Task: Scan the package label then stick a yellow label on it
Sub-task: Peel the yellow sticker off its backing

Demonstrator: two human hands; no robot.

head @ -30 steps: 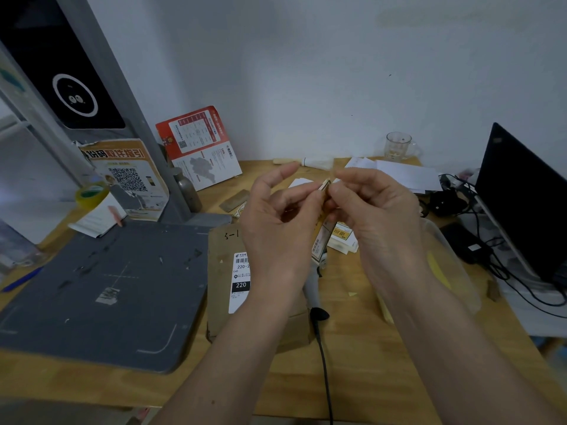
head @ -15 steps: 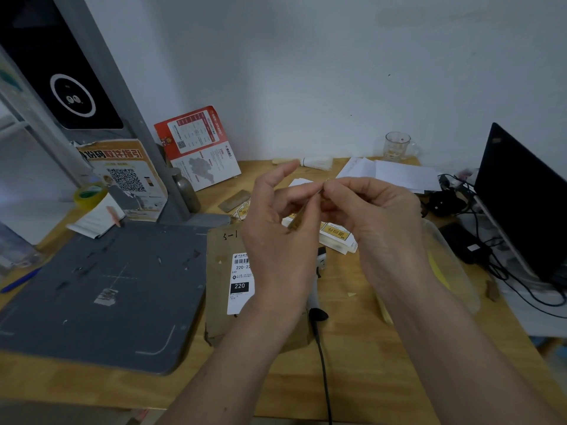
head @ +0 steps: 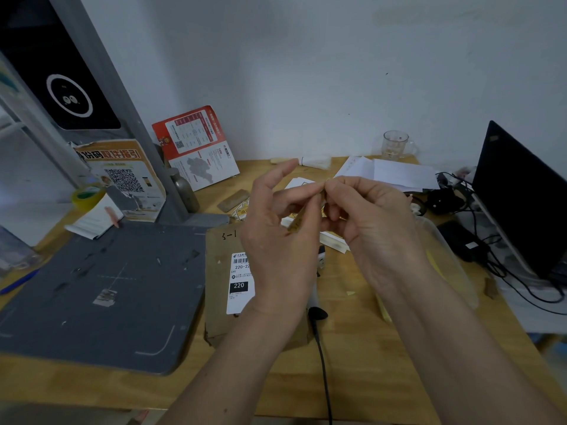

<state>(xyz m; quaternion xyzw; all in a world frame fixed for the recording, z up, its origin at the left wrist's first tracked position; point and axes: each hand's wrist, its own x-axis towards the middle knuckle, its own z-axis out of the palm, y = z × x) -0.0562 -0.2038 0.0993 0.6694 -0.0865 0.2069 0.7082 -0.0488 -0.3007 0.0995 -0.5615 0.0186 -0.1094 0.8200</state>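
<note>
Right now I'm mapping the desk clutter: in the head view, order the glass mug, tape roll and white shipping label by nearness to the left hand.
From the left hand:
1. White shipping label, just below it on the package.
2. Glass mug, back right by the wall.
3. Tape roll, far left.

The brown package (head: 221, 289) is the landmark. Handwritten near its far edge is "5-1", though the first mark is unclear. The white shipping label (head: 241, 282) on its top carries a barcode, "220-22" cut off by a hand, and "220" in white on a black block. Left of the package and farther back, an orange poster (head: 122, 176) shows a QR code; its other print is too blurred to read.
</note>
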